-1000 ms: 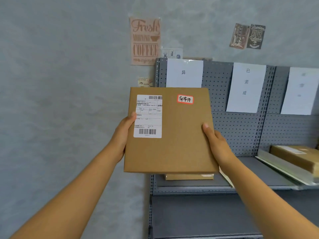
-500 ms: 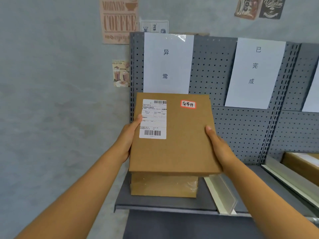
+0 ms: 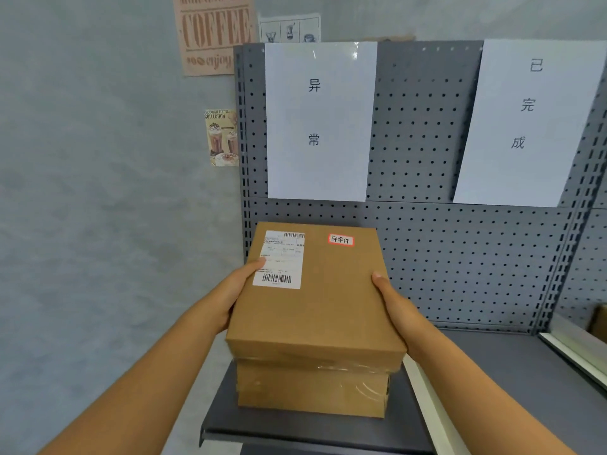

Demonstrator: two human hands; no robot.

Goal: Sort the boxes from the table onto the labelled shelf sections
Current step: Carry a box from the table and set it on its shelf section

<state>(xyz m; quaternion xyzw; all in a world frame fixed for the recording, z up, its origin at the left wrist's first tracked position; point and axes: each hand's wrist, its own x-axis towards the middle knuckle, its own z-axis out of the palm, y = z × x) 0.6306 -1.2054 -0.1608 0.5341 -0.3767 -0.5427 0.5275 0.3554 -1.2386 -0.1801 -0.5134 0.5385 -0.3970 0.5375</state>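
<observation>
Your left hand (image 3: 230,290) and right hand (image 3: 392,302) clamp the flat box (image 3: 315,293) by its side edges, equally near. It lies directly atop the lower box (image 3: 312,389) in the shelf (image 3: 492,366) section marked 异常 (image 3: 317,121); judged: release downward.

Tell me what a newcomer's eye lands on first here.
The brown box at centre, bearing a red-bordered sticker, held on both sides by the left hand and right hand over another box on the shelf. Behind hangs a white sign.
</observation>
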